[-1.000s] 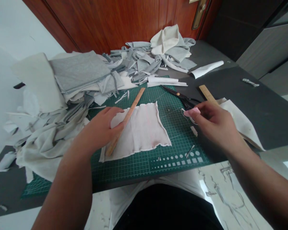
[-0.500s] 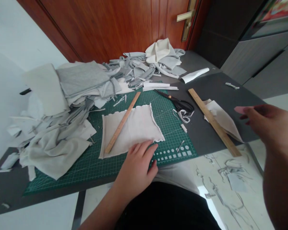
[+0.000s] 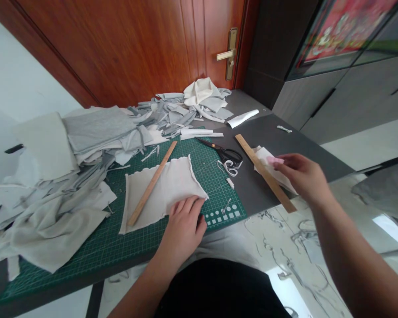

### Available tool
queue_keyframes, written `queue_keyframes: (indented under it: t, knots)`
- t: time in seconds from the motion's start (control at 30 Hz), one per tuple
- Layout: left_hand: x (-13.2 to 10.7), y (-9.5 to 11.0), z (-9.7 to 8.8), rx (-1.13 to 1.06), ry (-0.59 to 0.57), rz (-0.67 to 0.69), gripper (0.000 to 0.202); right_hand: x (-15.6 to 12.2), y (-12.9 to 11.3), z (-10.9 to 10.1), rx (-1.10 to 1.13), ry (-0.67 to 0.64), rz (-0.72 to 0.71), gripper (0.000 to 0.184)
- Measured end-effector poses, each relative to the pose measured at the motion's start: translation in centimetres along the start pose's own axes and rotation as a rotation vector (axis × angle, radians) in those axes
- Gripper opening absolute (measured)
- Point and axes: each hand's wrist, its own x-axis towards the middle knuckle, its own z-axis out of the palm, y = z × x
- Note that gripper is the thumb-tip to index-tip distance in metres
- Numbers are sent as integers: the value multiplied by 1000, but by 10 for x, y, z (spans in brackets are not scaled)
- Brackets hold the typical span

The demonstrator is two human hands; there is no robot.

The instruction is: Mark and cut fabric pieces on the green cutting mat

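My left hand [image 3: 185, 223] lies flat, fingers spread, over the near right edge of a white fabric piece [image 3: 175, 181] with curling edges. A wooden ruler [image 3: 152, 183] rests slantwise on that fabric, and a green cutting mat [image 3: 219, 194] is underneath. My right hand [image 3: 301, 174] pinches a flat piece of pink tailor's chalk [image 3: 274, 160] above folded white cloth [image 3: 281, 178] at the table's right. A second wooden ruler [image 3: 265, 173] crosses this cloth's left side. Between my hands lie black-handled scissors [image 3: 228, 154] and a curled white strip [image 3: 230, 168].
Grey and white fabric piles [image 3: 99, 128] cover the table's left and back. A rolled white piece [image 3: 243, 118] and a small knotted scrap [image 3: 284, 129] lie at the back right. Behind stands a wooden door [image 3: 119, 48]. Thread scraps [image 3: 305, 238] litter the floor.
My right hand has moved inward with the pink chalk, from beyond the folded cloth to over it. My left hand stays on the white fabric. The view has turned right.
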Motion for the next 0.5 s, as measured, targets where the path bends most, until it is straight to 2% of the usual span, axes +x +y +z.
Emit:
queue_keyframes:
  t: [0.27, 0.4, 0.5]
  knots:
    - [-1, -6, 5, 20, 16, 44, 42, -36, -23, 54, -86, -243, -207, 38]
    - [-4, -6, 6, 12, 67, 30, 39, -54, -29, 78, -12, -366, -234, 30]
    - [-6, -5, 5, -4, 82, 8, 36, -60, -40, 88, 50, -400, -284, 24]
